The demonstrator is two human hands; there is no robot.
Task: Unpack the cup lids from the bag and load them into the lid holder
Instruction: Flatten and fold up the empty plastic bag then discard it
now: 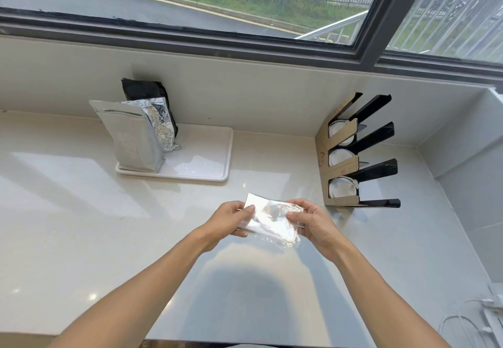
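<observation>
A clear, crinkled plastic bag [270, 219] is held flat above the counter between both hands. My left hand [230, 218] pinches its left edge with thumb on top. My right hand [313, 221] pinches its right edge the same way. Whether anything is inside the bag I cannot tell. To the right stands the lid holder [353, 154], a black rack with cardboard-covered sides and three slots. White cup lids [341, 188] sit in each slot, the nearest slot about a hand's width right of my right hand.
A white tray [206, 168] at the back centre carries a silver foil pouch [133, 138], a crumpled foil bag and a black bag. A window runs behind the counter. White cables [479, 317] lie at the front right. The counter's front edge is just below my forearms.
</observation>
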